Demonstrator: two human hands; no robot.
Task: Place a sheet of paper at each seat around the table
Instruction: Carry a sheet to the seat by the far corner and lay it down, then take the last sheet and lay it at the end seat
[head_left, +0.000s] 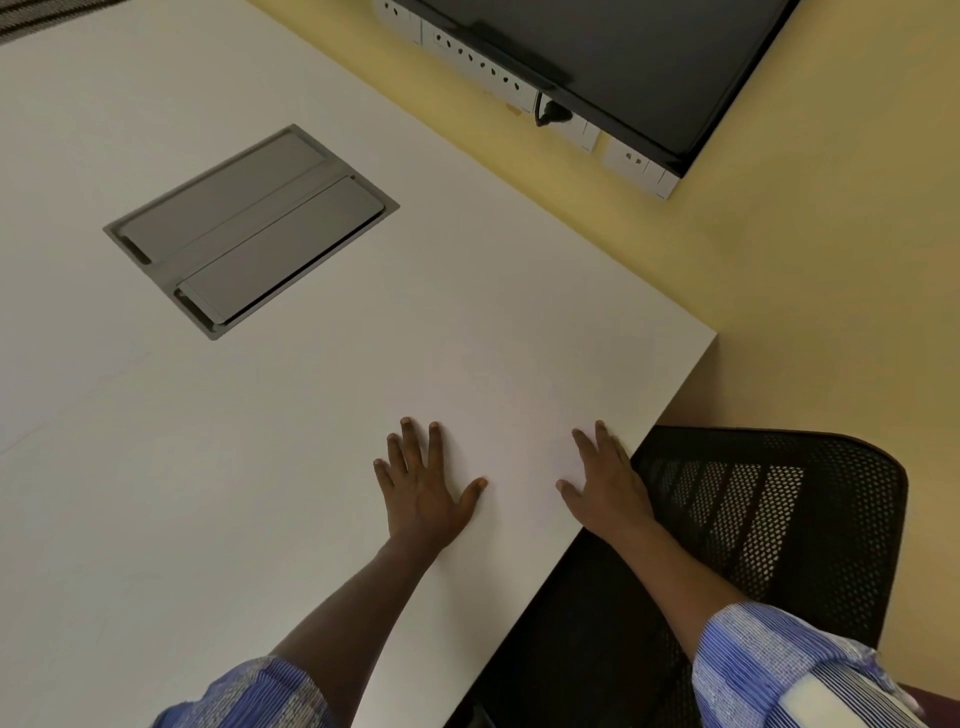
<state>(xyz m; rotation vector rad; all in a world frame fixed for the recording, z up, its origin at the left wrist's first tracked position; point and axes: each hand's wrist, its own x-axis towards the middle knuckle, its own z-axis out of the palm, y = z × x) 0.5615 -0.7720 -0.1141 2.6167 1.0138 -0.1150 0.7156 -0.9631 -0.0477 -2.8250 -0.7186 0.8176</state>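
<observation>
A white sheet of paper (514, 415) lies flat on the white table (156, 467) near its right corner; its edges barely stand out from the tabletop. My left hand (423, 486) rests flat on the sheet's left part with fingers spread straight. My right hand (608, 480) lies flat on the sheet's right part, close to the table's edge, fingers also straight. A black mesh chair (769, 519) stands at this seat, tucked against the table edge below my right arm.
A grey cable hatch (252, 231) is set into the tabletop at upper left. A dark screen (649, 57) hangs on the yellow wall, with a white socket strip (514, 83) along its lower edge.
</observation>
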